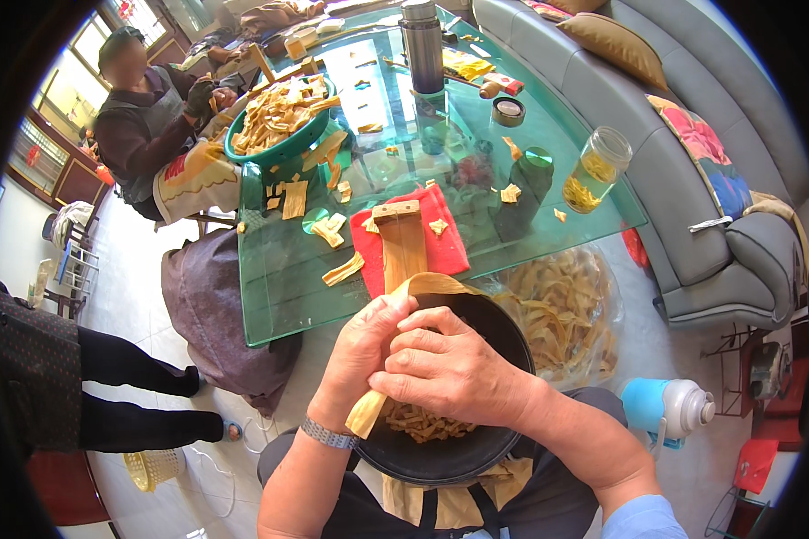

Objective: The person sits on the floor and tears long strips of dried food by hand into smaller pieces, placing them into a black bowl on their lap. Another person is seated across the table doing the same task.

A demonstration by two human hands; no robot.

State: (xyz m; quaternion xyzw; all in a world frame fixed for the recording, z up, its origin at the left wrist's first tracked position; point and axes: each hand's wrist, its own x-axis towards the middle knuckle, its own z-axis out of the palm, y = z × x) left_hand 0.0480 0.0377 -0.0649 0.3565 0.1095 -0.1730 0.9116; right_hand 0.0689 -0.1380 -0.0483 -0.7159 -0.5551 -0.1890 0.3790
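Over one black bowl (502, 334), one left hand (361, 349) and one right hand (454, 370), both tight around one yellowish strip (366, 413).

Wide fisheye view from your head, tipped down over your lap (562, 481)

The left of your two head-worn cameras looks down and forward, with your left hand (365, 341) and right hand (449, 364) close beneath it near the picture's middle, above the black basin (511, 341). Your forearms (304, 476) come in from the lower edge. Farther off, the glass table (279, 301) stretches toward the top, a seated co-worker (144, 121) shows small at upper left, and the grey sofa (589, 117) curves along the right. Straight edges bow outward (the corners fall to black), and the picture's left matches yours.
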